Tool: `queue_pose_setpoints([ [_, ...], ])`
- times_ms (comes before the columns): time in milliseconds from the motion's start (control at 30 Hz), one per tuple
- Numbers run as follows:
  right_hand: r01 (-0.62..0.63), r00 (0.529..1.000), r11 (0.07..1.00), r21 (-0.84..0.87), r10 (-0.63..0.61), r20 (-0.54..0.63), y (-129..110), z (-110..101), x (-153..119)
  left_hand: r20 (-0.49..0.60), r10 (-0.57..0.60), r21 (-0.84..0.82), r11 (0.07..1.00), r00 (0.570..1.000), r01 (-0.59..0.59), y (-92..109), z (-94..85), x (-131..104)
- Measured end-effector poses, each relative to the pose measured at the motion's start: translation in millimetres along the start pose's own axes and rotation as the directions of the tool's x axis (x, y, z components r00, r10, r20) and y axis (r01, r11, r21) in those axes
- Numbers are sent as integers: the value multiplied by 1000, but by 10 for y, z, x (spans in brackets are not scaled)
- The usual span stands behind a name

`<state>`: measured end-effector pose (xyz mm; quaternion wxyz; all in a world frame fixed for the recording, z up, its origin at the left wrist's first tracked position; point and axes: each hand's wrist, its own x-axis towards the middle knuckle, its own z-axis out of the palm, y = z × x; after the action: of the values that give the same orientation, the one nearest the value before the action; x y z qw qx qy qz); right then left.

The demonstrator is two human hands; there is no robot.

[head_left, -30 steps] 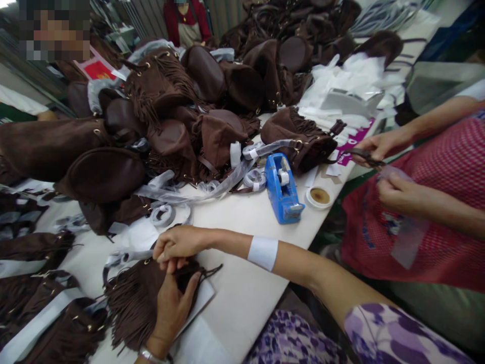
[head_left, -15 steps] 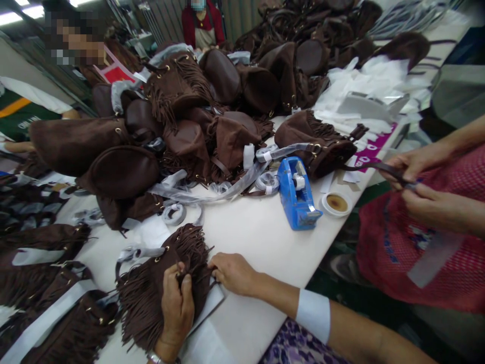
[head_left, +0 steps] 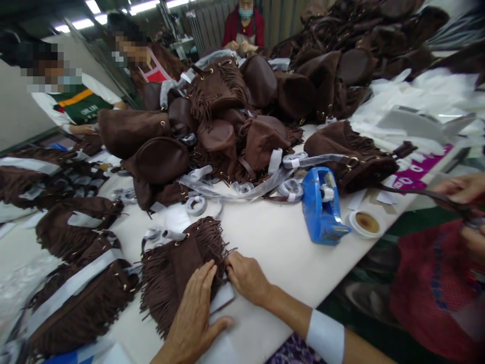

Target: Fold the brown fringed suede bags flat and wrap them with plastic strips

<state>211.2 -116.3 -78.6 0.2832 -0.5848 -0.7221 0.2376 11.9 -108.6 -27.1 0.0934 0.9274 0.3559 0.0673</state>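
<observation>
A dark brown fringed bag [head_left: 182, 263] lies on the white table before me, a wrapped strap at its top edge. My left hand [head_left: 197, 303] rests flat on the bag's lower right part, fingers stretched and thumb held away. At the bag's right side, my right hand [head_left: 246, 275] is closed, its fingertips pinched on the fringe there. A folded white sheet [head_left: 223, 297] sticks out from under the bag between my hands.
A blue tape dispenser [head_left: 322, 207] and a round tub of brown paste [head_left: 366, 223] stand to the right. Brown bags [head_left: 159, 159] are heaped behind. More fringed bags [head_left: 83, 303] lie left. At the right edge, a co-worker's hand [head_left: 464, 194] holds a strap.
My left hand has opened from a closed grip and now lies flat on the bag. My right hand stays at the bag's right side. The view has shifted left.
</observation>
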Motion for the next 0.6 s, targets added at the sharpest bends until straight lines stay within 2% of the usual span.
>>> queue_pose_setpoints([
  [67,10,1000,1000,-13,-10,-4,3,8,3,-27,32,88,996,999,-29,32,83,-71],
  [200,63,998,997,-51,-64,-14,-1,-12,-2,-140,7,203,979,990,21,10,289,-97],
  [300,179,984,976,-123,-179,10,-39,-63,-7,-168,-26,164,985,985,54,-36,366,-114],
  [367,275,961,942,-192,-274,29,-86,-92,-23,-168,-45,111,992,985,64,-63,377,-138],
  [467,354,933,899,-258,-359,29,-161,-72,-77,-167,-37,79,996,985,51,-104,375,-167],
  [533,362,929,900,-241,-369,20,-185,-17,-116,-170,1,84,996,985,14,-139,379,-175],
  [600,304,951,940,-155,-308,-4,-159,21,-138,-167,32,74,997,985,-20,-172,383,-175],
])
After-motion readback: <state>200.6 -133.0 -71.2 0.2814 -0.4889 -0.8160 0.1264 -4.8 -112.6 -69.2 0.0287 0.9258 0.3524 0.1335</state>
